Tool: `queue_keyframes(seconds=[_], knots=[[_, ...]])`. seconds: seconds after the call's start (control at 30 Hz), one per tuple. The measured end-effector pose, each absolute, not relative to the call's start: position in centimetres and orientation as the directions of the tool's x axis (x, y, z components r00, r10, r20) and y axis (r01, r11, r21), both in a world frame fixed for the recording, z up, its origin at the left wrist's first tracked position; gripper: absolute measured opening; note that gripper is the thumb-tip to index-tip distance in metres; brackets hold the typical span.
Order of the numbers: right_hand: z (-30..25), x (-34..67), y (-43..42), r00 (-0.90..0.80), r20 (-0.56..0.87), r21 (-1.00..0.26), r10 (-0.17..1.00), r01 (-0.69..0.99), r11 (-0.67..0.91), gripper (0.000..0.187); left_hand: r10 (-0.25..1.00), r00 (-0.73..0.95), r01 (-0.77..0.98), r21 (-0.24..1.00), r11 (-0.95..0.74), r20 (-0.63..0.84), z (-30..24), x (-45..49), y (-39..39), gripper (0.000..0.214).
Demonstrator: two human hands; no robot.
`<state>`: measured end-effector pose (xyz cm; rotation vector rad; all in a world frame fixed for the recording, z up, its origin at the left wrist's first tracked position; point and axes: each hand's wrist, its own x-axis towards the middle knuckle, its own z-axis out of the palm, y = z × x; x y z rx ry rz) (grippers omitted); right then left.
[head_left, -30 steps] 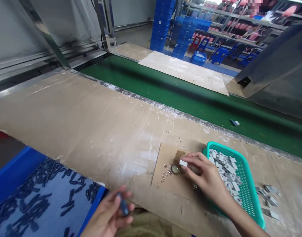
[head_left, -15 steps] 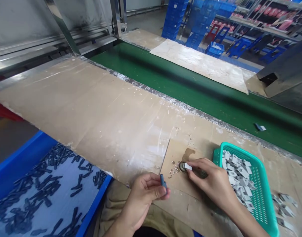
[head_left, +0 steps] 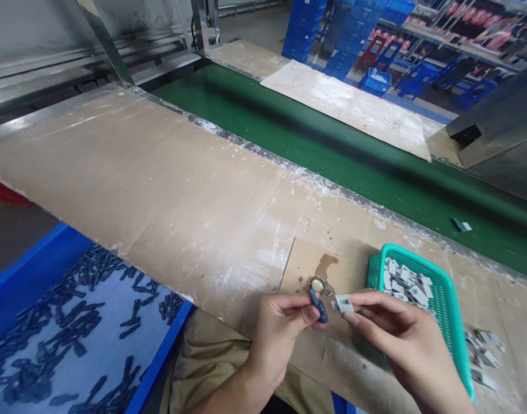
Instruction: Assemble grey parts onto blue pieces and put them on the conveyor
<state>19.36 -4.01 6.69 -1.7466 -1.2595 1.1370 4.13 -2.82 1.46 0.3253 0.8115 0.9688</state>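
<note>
The left hand (head_left: 276, 328) pinched a small dark blue piece (head_left: 317, 306) in a closed grip, while the right hand (head_left: 401, 339) clamped a small grey-white clip (head_left: 343, 303) between fingertips, the two parts just apart above the table's (head_left: 181, 195) near edge. A green basket (head_left: 445, 299) of clips stood near the table's right end; a green conveyor belt (head_left: 332, 161) ran along the far edge, and a blue bin (head_left: 26, 276) sat below.

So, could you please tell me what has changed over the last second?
The left hand carried its blue piece up from the blue bin to meet the right hand, which lifted its white piece off the small cap. The green basket stayed put.
</note>
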Motion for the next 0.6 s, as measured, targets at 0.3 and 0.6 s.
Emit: queue_keyframes(seconds=[0.3,0.6], knots=[[7.1,18.1,-4.3,0.14,-0.176,-0.896,0.974,0.387,-0.217,0.013,0.913,0.169,-0.507,0.762,0.403,-0.371,2.4,4.4,-2.7,0.012],[5.8,20.8,2.0,0.197,-0.07,-0.789,0.978,0.588,-0.175,0.024,0.951,0.228,-0.206,0.945,0.256,-0.208,3.2,3.5,1.2,0.032]])
